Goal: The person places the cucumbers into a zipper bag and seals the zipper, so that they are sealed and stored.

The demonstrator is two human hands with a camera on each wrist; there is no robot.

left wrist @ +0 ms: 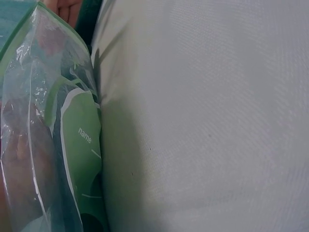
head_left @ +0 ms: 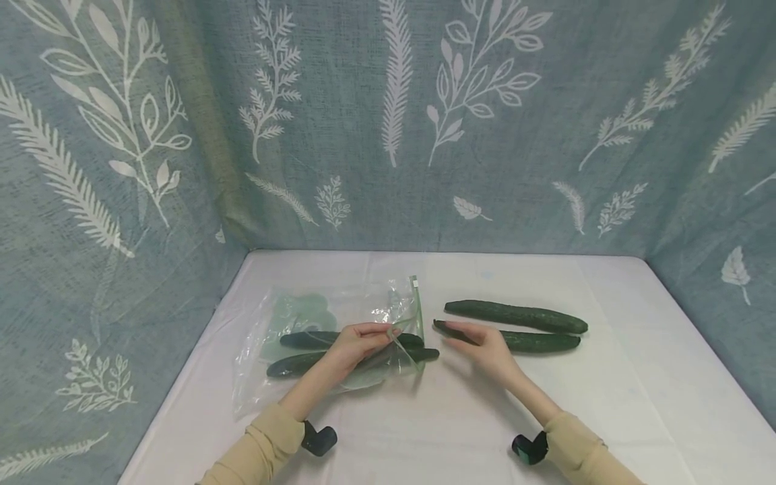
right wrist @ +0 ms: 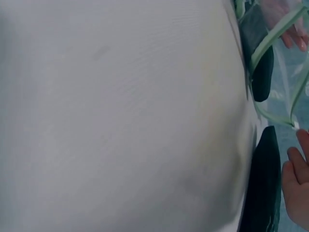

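1. The thing in hand, a clear plastic zip bag with green rims [head_left: 248, 377], lies on the left half of the white-covered bench [head_left: 424, 438], its mouth towards the right edge. The left hand [head_left: 354, 347] pinches the mouth's rim; that grip is together, clamped on the plastic.
2. The key relation: a long, dark green cucumber [head_left: 539, 341] lies outside the bag, right of the mouth, its left tip just beside it. Its long axis runs side to side, nearly parallel to the bench's far edge, so it points at the mouth. The right hand [head_left: 485, 347] is clearly the nearer, over that left end.
3. The right grip stands apart, thumb and fingers spread loosely. In the right wrist view background shows between hand and cucumber, so it seems to hover; contact cannot be told for certain.
4. A second dark green loose cucumber [head_left: 515, 315] lies just beyond, towards the far edge, slightly slanted.
5. Two more cucumbers lie within: the farther bagged cucumber [head_left: 306, 339] and the nearer bagged cucumber [head_left: 297, 364], whose right tip pokes past the mouth. The left hand and forearm hide their middles.
6. The bench's near edge is cut off. The left wrist view shows the left fingers blurred behind plastic; a green printed panel [left wrist: 84, 135] reads "name".
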